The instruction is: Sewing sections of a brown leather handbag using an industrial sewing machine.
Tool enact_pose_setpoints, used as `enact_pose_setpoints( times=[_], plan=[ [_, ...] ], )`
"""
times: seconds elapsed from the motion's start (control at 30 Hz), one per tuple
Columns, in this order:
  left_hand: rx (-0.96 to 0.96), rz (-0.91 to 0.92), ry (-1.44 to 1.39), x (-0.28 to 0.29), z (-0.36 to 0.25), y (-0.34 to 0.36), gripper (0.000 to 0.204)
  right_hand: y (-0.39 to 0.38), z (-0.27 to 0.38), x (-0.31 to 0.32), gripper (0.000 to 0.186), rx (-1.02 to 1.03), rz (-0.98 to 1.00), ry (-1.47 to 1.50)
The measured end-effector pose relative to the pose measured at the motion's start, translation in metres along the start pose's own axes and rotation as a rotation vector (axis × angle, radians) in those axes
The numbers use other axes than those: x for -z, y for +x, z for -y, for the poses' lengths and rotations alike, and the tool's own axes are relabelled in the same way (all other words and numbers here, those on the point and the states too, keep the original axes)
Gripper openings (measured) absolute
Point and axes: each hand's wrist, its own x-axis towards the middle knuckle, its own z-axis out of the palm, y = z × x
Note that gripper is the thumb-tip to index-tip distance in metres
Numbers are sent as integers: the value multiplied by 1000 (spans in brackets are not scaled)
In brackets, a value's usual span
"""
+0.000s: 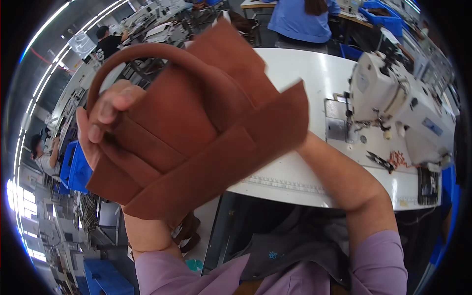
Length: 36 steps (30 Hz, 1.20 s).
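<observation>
A reddish-brown leather bag piece (182, 128) with an arched rolled handle (132, 53) and folded straps fills the middle, held up over the white table (275, 179), slightly blurred. My left hand (105, 110) grips its left side by the handle's end, fingers curled over it. My right forearm (339, 177) runs up behind the piece's right part, where my right hand and fingers are hidden. Right of the piece stands a white industrial sewing machine (403, 108), with black thread snips (381, 162) and orange thread scraps (397, 158) on its bed.
A long ruler (295, 186) lies along the table's front edge. Blue bins stand at the left (73, 172) and back right (376, 11). A co-worker in blue (300, 19) is beyond the table, and other workers sit at machines on the left.
</observation>
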Motion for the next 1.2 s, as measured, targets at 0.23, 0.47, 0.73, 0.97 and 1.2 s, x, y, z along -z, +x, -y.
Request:
enact_pose_setpoints(
  times=[0.23, 0.47, 0.73, 0.97, 1.2],
  plan=[
    [526, 37, 768, 39, 71, -6, 39, -179, 40, 29, 46, -144, -91, 759],
    [858, -2, 836, 92, 108, -3, 34, -259, 41, 31, 39, -15, -260, 613],
    [853, -79, 764, 59, 122, -26, 33, -275, 36, 33, 30, 109, -337, 304],
    [936, 201, 1151, 28, 92, -27, 33, -275, 45, 30, 19, 149, -366, -104],
    [1101, 165, 1227, -11, 98, -31, 29, -266, 45, 18, 16, 199, -338, -283]
  ],
)
